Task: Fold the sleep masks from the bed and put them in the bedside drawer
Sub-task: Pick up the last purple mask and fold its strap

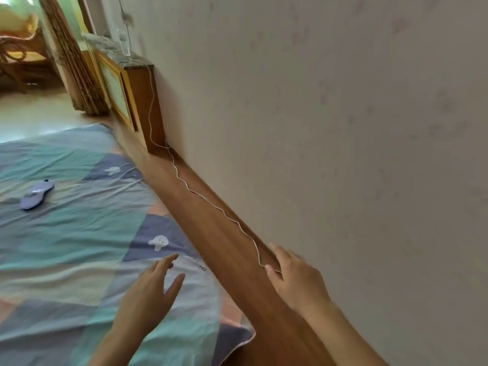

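Note:
A purple sleep mask [36,194] lies flat on the patchwork bedspread [66,233] at the far left, well away from both hands. My left hand [151,289] hovers over the bedspread near the bed's right side, fingers spread and holding nothing. My right hand [294,276] rests on the wooden headboard ledge [211,233] by the wall, fingers apart, with a thin white cable [211,202] running past its thumb. No drawer is visible.
A wooden cabinet [126,88] with a mesh door stands against the wall beyond the ledge, a clear bottle [124,40] on top. A folded wooden screen [71,62] and a rattan chair [18,48] stand at the back left. The wall [343,128] fills the right.

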